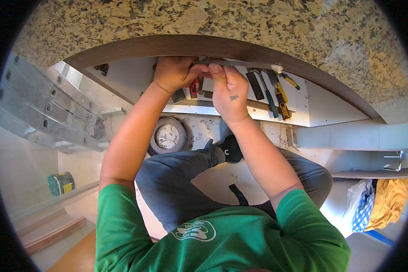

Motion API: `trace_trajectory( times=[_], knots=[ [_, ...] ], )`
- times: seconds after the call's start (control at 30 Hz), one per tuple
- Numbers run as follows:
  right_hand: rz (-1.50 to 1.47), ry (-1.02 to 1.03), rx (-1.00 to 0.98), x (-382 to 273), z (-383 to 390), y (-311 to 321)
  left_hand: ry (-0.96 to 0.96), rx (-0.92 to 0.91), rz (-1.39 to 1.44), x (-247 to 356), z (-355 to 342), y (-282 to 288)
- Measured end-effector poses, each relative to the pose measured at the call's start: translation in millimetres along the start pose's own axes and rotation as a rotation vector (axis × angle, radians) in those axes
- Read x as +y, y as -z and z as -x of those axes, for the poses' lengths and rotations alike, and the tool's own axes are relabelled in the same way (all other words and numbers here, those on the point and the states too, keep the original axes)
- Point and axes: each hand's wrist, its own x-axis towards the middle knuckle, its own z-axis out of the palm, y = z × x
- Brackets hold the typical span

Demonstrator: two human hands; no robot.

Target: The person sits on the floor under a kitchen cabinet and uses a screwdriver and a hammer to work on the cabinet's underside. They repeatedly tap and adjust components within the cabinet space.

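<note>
My left hand [172, 73] reaches up to the brown front edge [167, 44] of the counter, its fingertips partly hidden behind that edge. Beside it, my right hand [231, 93] is closed, thumb pressed against the curled fingers. The hands nearly meet at the thumbs, by a thin grey-brown strip [247, 64] under the edge. What they grip is too hidden to name. Below them, on a white cabinet surface, lie red-handled scissors [194, 86]. To the right are a dark flat block [255, 86], a green-handled tool [270, 100], a yellow-and-black tool [283, 106] and yellow-and-black-handled pliers [291, 82].
Speckled granite [204, 18] overhangs the cabinet. A grey coil [153, 138] lies on the floor near my crossed legs. A metal ladder [45, 106] and a green can [60, 184] are at left. Yellow cloth [390, 201] hangs under a shelf [371, 174] at right.
</note>
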Motion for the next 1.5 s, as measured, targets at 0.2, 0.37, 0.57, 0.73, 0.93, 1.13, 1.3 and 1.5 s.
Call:
trace_trajectory(
  times=[0.2,0.37,0.57,0.73,0.93,1.13,1.3,1.5],
  knots=[
    [-0.355,-0.043,0.108,-5,2,26,0.035,-0.062,-0.023,26,-20,-21],
    [-0.258,-0.043,0.082,-2,5,16,0.046,-0.012,0.098,24,-14,-9],
    [-0.148,-0.018,0.117,6,-1,22,0.124,-0.175,-0.041,20,-15,-9],
    [-0.316,-0.132,0.101,-1,12,46,0.019,0.061,0.04,49,-21,-29],
    [-0.139,-0.217,0.124,-36,44,104,0.16,-0.232,0.127,67,25,-10],
    [-0.068,-0.212,-0.01,-57,60,157,0.209,-0.154,0.216,94,65,-8],
    [-0.185,-0.39,-0.027,-52,87,180,0.537,-0.176,0.674,170,92,-9],
    [0.101,-0.664,-0.576,-39,167,177,0.914,0.105,1.223,255,102,-17]
  ],
)
